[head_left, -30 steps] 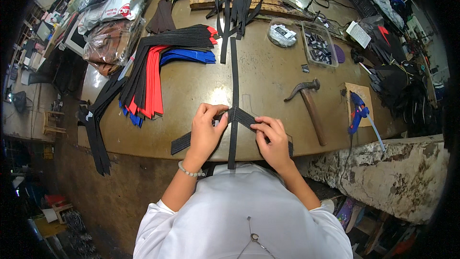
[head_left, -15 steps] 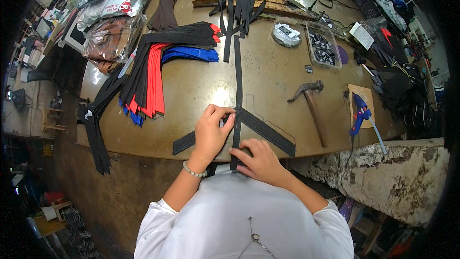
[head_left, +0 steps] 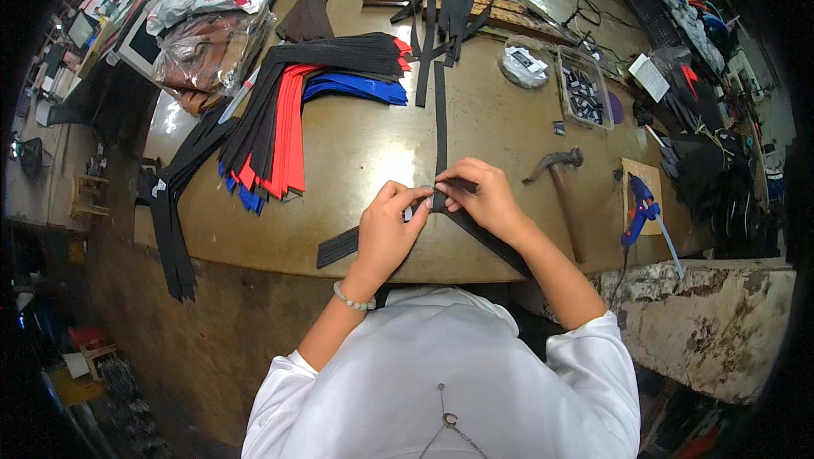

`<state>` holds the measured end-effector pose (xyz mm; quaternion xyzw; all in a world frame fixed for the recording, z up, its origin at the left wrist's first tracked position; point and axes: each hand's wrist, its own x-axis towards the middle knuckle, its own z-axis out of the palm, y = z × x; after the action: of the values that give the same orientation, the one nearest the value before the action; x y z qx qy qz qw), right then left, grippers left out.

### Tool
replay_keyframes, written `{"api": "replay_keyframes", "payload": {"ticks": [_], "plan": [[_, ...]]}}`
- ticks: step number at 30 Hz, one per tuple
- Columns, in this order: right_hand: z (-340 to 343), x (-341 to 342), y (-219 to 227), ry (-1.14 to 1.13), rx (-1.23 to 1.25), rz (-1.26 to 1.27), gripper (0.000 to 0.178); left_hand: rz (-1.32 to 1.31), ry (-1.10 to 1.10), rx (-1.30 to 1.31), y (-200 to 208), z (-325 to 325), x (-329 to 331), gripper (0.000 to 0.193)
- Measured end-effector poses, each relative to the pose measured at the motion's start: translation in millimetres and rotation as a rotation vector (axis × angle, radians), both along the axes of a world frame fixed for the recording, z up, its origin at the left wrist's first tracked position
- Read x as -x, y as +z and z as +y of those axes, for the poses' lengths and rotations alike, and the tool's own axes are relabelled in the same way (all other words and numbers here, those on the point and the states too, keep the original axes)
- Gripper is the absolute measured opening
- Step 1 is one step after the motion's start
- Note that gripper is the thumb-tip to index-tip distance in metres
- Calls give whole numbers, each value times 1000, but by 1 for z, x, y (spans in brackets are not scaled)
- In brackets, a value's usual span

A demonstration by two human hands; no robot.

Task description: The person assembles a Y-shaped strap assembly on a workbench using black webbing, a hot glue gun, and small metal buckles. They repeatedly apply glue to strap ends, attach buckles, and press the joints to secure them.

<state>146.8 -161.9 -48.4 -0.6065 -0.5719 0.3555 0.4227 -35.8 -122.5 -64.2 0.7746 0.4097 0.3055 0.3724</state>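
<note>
A long black strap runs from the far side of the brown table toward me. A second black strap crosses it near the front edge. My left hand and my right hand meet at that crossing, fingertips pinching the straps together, with a small pale piece between the fingers. A bead bracelet sits on my left wrist.
A fan of black, red and blue straps lies at the left. A hammer rests to the right, beside a blue glue gun. A clear box of small black parts, a round tin and plastic bags stand farther back.
The right hand moved up from the table's front edge to the crossing of the straps, where it now meets the left hand. The left hand stayed at the crossing.
</note>
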Motion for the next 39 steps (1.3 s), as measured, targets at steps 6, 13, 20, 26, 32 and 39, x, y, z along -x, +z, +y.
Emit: {"api": "replay_keyframes", "payload": {"ticks": [6, 13, 20, 26, 32, 39], "plan": [[7, 2, 2, -9, 104, -57, 6, 5, -13, 23, 2, 2, 2, 18], [5, 6, 3, -54, 114, -49, 4, 19, 10, -27, -1, -1, -1, 23], [24, -5, 13, -110, 415, -63, 14, 226, -34, -175, 7, -10, -5, 33], [-15, -4, 0, -174, -250, -420, 14, 157, -23, -81, 9, -7, -4, 29], [-60, 25, -16, 89, -351, -824, 41, 6, -20, -32, 0, -1, 3, 19], [-53, -7, 3, -230, -110, -257, 30, -104, -51, -128, 6, -5, 15, 19]]}}
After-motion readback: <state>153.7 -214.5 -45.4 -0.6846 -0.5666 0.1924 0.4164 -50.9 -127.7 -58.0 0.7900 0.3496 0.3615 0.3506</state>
